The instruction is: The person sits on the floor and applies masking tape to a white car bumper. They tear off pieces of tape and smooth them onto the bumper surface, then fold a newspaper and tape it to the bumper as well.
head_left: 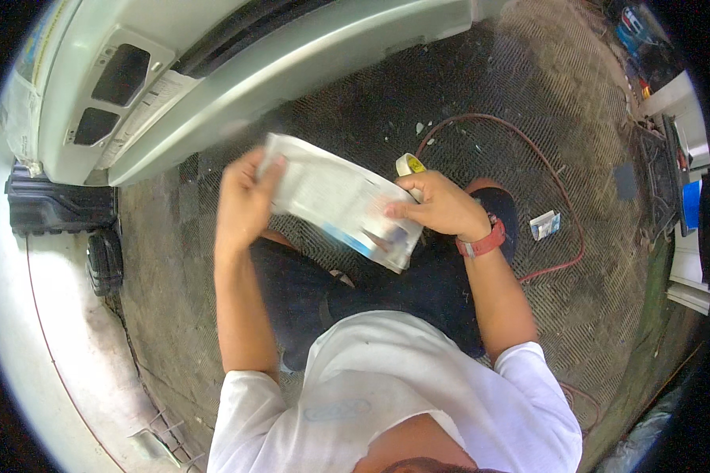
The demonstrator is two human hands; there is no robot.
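Two ends of a newspaper sheet [331, 185] are pinched in the left hand [243, 197] and right hand [443, 206]; I see ribbed floor [580, 315], a reddish hose [581, 232], a pale vehicle body [276, 83].

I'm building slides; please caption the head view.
Left hand and right hand hold a newspaper sheet between them, a tape roll by the right.

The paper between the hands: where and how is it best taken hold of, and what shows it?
Probably by its two short ends, coming from left and right, pinched between thumb and fingers. The paper is long, thin and flat, so gripping both ends should keep it spread. The left hand and right hand hold it near those ends.
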